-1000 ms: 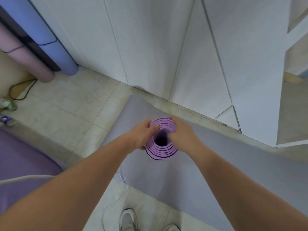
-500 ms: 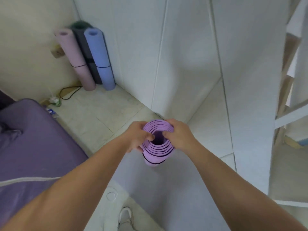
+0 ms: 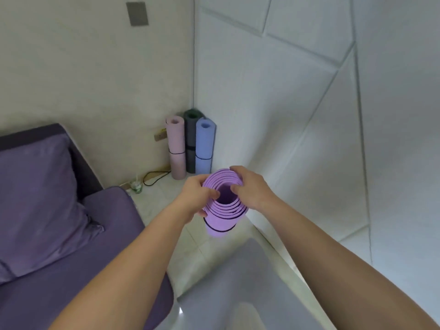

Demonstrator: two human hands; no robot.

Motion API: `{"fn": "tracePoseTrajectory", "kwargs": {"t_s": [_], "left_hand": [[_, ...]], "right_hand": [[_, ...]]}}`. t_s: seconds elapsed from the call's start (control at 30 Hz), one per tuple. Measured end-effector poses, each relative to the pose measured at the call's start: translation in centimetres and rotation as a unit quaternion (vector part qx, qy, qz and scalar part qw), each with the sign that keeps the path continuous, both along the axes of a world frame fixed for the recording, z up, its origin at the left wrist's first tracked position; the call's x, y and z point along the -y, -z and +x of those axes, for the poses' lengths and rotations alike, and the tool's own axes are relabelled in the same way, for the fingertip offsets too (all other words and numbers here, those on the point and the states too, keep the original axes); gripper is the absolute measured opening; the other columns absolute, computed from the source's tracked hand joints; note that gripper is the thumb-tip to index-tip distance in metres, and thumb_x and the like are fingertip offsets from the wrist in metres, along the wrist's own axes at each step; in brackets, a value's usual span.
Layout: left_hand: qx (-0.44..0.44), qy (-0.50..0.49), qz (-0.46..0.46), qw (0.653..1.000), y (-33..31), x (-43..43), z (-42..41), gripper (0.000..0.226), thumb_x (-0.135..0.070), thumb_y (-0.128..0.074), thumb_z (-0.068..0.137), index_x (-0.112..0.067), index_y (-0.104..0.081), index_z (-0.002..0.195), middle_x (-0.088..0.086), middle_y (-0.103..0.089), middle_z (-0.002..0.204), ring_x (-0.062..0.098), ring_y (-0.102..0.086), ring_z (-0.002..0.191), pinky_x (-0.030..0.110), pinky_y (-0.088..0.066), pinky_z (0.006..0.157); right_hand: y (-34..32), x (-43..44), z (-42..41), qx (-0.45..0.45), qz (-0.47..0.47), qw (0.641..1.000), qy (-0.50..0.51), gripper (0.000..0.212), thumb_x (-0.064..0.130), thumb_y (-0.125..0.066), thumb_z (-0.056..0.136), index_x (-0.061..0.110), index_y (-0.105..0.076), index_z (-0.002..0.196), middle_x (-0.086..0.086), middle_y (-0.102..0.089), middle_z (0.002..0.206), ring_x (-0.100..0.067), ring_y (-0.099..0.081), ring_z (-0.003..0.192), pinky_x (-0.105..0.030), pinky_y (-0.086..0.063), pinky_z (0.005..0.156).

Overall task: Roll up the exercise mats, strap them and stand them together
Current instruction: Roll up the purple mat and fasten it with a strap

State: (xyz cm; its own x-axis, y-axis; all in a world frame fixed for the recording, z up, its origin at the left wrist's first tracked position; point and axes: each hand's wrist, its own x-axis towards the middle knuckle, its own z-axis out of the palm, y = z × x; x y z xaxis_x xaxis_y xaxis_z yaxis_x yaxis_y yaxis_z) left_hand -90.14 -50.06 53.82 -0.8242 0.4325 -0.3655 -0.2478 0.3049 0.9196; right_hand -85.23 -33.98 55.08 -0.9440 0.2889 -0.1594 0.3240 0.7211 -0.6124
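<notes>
Pinching the top rim of the purple rolled foam mat (image 3: pixel 221 225), L hand (image 3: pixel 195 198) & R hand (image 3: pixel 252 189) each grip one side. Mat is upright, black strap (image 3: pixel 215 230) on, on the near side of the pink, dark & blue standing rolls (image 3: pixel 190 144); both hands equally near them.

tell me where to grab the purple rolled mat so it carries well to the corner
Probably round the body at the black strap, one hand from each side. The purple mat hangs upright, and its top layers look loose and stepped where the left hand and right hand pinch the rim, so the strapped part should hold firmer.
</notes>
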Motion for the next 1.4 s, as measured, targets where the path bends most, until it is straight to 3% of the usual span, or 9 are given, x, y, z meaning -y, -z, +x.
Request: {"fn": "tracePoseTrajectory", "kwargs": {"t_s": [0.1,0.33,0.47,0.6,0.87,1.07,1.2,1.33,1.4], "left_hand": [[-0.004,-0.019,0.012,1.000,-0.5,0.3,-3.3,0.043,0.002,-0.066,0.082,-0.025,-0.065,0.115,0.009,-0.070,0.101,0.032,-0.067,0.082,0.033,-0.053,0.051],[-0.001,-0.088,0.010,0.996,4.6,-1.1,-13.2,0.044,0.006,-0.062,0.078,-0.022,-0.067,0.112,0.010,-0.070,0.088,0.027,-0.062,0.066,0.026,-0.046,0.044],[0.044,-0.134,-0.009,0.990,10.5,-3.9,-22.4,0.043,0.002,-0.062,0.071,-0.025,-0.068,0.103,0.013,-0.070,0.083,0.028,-0.061,0.063,0.035,-0.050,0.051],[0.093,-0.171,-0.043,0.980,15.6,-6.3,-32.8,0.048,0.001,-0.068,0.061,-0.025,-0.069,0.101,0.009,-0.074,0.087,0.029,-0.072,0.076,0.041,-0.061,0.065],[0.148,-0.225,-0.077,0.960,19.1,-8.0,-45.2,0.051,0.001,-0.071,0.063,-0.024,-0.064,0.107,0.002,-0.073,0.094,0.023,-0.071,0.087,0.043,-0.061,0.079],[0.196,-0.260,-0.105,0.940,23.5,-9.5,-53.3,0.033,-0.025,-0.075,0.057,-0.019,-0.069,0.089,0.007,-0.075,0.086,0.027,-0.072,0.082,0.047,-0.060,0.079],[0.196,-0.248,-0.122,0.941,29.0,-10.7,-59.6,0.030,-0.040,-0.076,0.082,-0.020,-0.067,0.103,0.002,-0.070,0.093,0.027,-0.066,0.089,0.043,-0.060,0.074],[0.264,-0.234,-0.086,0.932,34.2,-12.6,-65.1,0.045,-0.048,-0.072,0.085,-0.025,-0.050,0.117,0.002,-0.060,0.111,0.021,-0.060,0.093,0.035,-0.057,0.056],[0.280,-0.235,-0.052,0.929,36.8,-13.4,-67.4,0.051,-0.044,-0.071,0.087,-0.023,-0.048,0.128,0.004,-0.060,0.120,0.024,-0.062,0.101,0.034,-0.058,0.056]], "right_hand": [[-0.7,0.5,-3.9,-0.002,0.021,1.000,-0.023,0.053,0.014,-0.054,0.094,0.024,-0.043,0.145,-0.007,-0.059,0.134,-0.027,-0.057,0.118,-0.035,-0.046,0.100],[3.9,-0.7,-15.8,0.015,0.035,0.996,-0.086,0.055,0.016,-0.050,0.097,0.027,-0.037,0.148,-0.007,-0.055,0.139,-0.027,-0.054,0.122,-0.035,-0.044,0.102],[9.9,-3.5,-26.1,0.052,0.004,0.992,-0.119,0.054,0.015,-0.050,0.095,0.029,-0.041,0.146,-0.003,-0.056,0.139,-0.024,-0.054,0.122,-0.033,-0.043,0.104],[15.7,-6.0,-37.1,0.121,-0.041,0.983,-0.129,0.049,0.012,-0.050,0.092,0.029,-0.049,0.138,0.001,-0.063,0.129,-0.019,-0.059,0.114,-0.034,-0.046,0.099],[17.9,-7.2,-50.5,0.150,-0.078,0.975,-0.141,0.045,0.006,-0.053,0.091,0.024,-0.053,0.131,0.005,-0.060,0.115,-0.008,-0.050,0.096,-0.018,-0.035,0.081],[22.4,-7.9,-58.8,0.146,-0.074,0.982,-0.097,0.043,0.009,-0.054,0.092,0.030,-0.054,0.130,0.006,-0.062,0.117,-0.013,-0.056,0.100,-0.021,-0.041,0.082],[28.4,-8.8,-64.7,0.125,-0.076,0.989,-0.037,0.039,0.009,-0.052,0.094,0.023,-0.054,0.130,-0.001,-0.063,0.122,-0.021,-0.057,0.111,-0.023,-0.038,0.085],[34.3,-10.0,-70.1,0.096,-0.085,0.990,0.054,0.035,0.009,-0.054,0.095,0.015,-0.055,0.129,-0.007,-0.065,0.118,-0.026,-0.057,0.110,-0.020,-0.031,0.075],[36.8,-10.4,-72.6,0.077,-0.080,0.991,0.073,0.035,0.008,-0.055,0.094,0.012,-0.056,0.128,-0.007,-0.065,0.116,-0.025,-0.058,0.107,-0.017,-0.029,0.074]]}}
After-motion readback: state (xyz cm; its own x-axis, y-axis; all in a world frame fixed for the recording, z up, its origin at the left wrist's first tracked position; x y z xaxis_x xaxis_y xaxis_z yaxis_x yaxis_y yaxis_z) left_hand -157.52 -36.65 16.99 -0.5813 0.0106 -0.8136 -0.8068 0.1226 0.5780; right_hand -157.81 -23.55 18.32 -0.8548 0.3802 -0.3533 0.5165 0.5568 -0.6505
